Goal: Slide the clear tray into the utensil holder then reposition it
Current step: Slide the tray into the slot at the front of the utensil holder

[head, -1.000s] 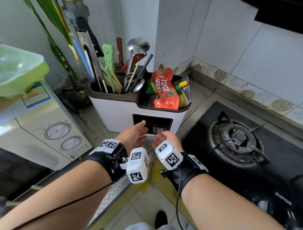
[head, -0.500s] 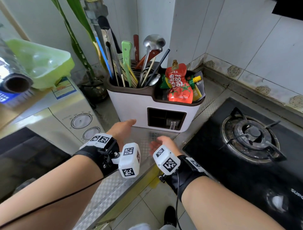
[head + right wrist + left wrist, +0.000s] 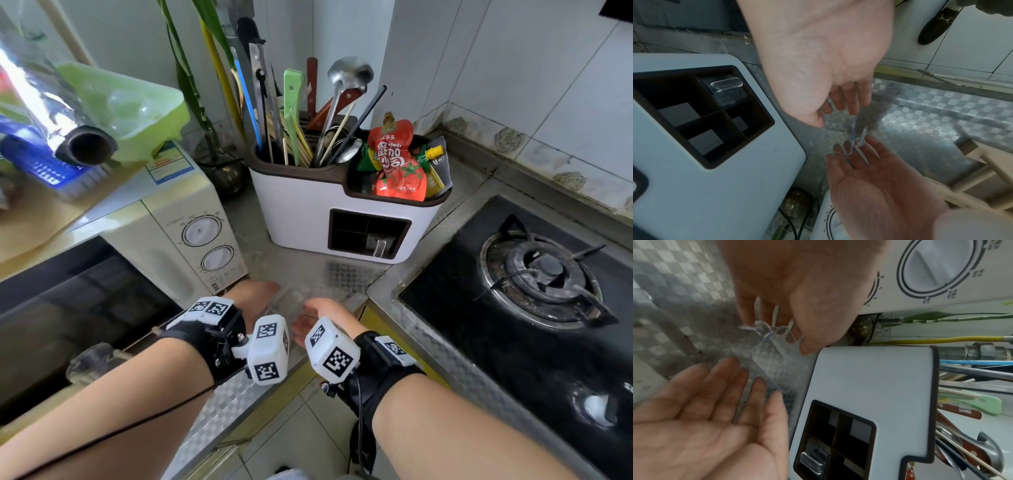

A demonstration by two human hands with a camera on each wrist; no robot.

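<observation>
One clear tray (image 3: 726, 88) already sits in the holder (image 3: 301, 219) grid's lower-right slot; the other three look empty. A second tray (image 3: 770, 358) lies on the counter (image 3: 346, 277) between both hands, still to go in. Left hand (image 3: 255, 296) and right hand (image 3: 317, 317) flank it with fingers apart, gripping nothing; holder top has utensils (image 3: 318, 113) and sauce packs (image 3: 399, 164).

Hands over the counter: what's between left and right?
A clear tray on the counter, between left hand and right hand; clearest in the left wrist view.
</observation>
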